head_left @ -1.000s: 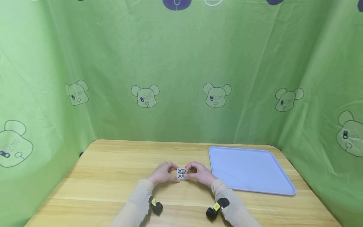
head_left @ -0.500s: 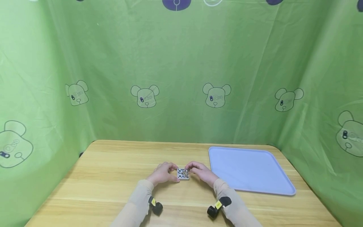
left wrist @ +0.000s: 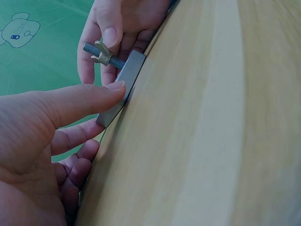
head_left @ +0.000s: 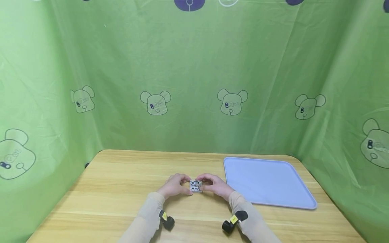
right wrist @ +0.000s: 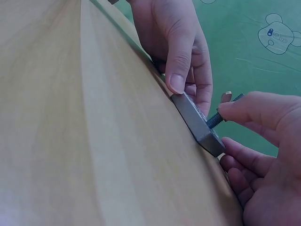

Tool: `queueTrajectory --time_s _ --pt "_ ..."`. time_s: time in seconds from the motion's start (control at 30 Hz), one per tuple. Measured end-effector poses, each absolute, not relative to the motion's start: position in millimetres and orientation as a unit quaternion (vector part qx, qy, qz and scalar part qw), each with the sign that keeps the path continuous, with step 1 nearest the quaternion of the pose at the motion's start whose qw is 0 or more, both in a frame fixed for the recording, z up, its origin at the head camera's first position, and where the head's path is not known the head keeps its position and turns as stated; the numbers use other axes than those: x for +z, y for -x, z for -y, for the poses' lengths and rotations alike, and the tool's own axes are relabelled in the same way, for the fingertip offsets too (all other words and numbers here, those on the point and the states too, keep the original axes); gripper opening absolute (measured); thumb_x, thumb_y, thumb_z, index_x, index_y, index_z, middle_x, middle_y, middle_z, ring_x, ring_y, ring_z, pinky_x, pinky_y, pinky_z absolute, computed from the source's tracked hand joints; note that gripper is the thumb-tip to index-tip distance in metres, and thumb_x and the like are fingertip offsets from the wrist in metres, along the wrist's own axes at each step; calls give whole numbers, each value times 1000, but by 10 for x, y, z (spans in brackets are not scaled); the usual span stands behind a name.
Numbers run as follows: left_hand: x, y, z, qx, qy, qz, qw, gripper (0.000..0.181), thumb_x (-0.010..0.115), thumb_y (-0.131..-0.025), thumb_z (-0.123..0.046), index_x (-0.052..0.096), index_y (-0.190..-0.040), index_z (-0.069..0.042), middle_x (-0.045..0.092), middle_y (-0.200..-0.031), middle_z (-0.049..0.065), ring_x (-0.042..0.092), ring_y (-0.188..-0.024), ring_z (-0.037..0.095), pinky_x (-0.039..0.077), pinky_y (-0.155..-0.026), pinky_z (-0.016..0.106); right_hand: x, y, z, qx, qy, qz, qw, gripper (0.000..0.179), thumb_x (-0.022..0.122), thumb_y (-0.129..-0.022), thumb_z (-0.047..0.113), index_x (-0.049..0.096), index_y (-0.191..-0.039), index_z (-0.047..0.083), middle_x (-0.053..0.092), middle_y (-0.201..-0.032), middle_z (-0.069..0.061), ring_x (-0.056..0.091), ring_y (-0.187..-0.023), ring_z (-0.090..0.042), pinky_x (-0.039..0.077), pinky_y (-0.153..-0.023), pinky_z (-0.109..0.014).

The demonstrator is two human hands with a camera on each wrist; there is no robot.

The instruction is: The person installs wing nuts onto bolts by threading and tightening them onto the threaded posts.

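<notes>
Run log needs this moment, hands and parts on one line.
left hand: pinching block | right hand: at wing nut, grip unclear | wing nut: partway along bolt, clear of block | tray: right of hands

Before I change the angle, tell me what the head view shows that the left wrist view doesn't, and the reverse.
Only the head view shows the blue tray in full, the left sleeve and the holed top of the metal block.

Only the left wrist view clearly shows the threaded rod and the wing nut on it, too small to make out from the head.

Both share the left hand holding the block, the right hand, the wooden table and the green backdrop.
</notes>
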State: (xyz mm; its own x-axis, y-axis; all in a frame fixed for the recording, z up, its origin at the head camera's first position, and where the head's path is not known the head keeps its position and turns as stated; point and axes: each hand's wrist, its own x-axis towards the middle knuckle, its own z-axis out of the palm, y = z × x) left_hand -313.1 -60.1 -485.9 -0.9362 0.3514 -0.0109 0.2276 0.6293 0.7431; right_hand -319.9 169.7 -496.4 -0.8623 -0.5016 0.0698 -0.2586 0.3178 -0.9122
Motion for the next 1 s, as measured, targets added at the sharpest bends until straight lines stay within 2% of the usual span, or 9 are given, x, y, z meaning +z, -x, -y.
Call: queueTrajectory --time_s 0.1,0.3,0.53,0.67,0.83,1.0 --pt "-4859 3133 598 394 -161 -902 77 52 85 -66 -31 66 -114 -19 60 -109 3 48 -102 21 37 -92 49 -4962 3195 -1697 -530 232 -808 113 36 69 -85 13 64 -120 5 61 -124 -17 57 -111 -26 43 -97 -40" --pt "-4862 3140 596 391 -161 -903 77 52 85 -67 -31 66 -114 -18 60 -109 2 48 -101 21 37 -92 48 -4964 3191 -1689 -524 217 -816 110 27 71 -85 18 67 -109 6 62 -124 -14 57 -113 -24 41 -103 -47" --pt "-4859 3138 597 392 -161 -902 78 52 85 -67 -31 66 -114 -18 60 -109 2 48 -101 21 37 -92 48 -4973 3189 -1667 -518 211 -824 92 24 73 -84 18 66 -104 4 64 -117 -13 58 -103 -17 44 -96 -36" --pt "-4855 3135 598 393 -160 -902 78 52 85 -67 -31 66 -114 -18 60 -109 3 48 -102 21 37 -92 48 -4973 3185 -1649 -515 205 -828 84 24 74 -83 17 64 -100 3 64 -116 -13 57 -101 -15 43 -95 -34" --pt "-4855 3135 598 395 -158 -902 78 53 85 -67 -31 66 -114 -18 60 -109 3 48 -102 21 37 -93 49 -4971 3197 -1663 -515 206 -827 95 27 72 -85 19 63 -106 4 63 -116 -12 57 -104 -16 43 -97 -35" --pt "-4862 3135 598 396 -160 -901 76 53 85 -66 -30 67 -114 -18 60 -109 3 48 -100 21 37 -92 48 -4958 3206 -1676 -529 197 -818 110 25 59 -92 19 64 -111 5 64 -120 -12 55 -114 -21 38 -105 -46"
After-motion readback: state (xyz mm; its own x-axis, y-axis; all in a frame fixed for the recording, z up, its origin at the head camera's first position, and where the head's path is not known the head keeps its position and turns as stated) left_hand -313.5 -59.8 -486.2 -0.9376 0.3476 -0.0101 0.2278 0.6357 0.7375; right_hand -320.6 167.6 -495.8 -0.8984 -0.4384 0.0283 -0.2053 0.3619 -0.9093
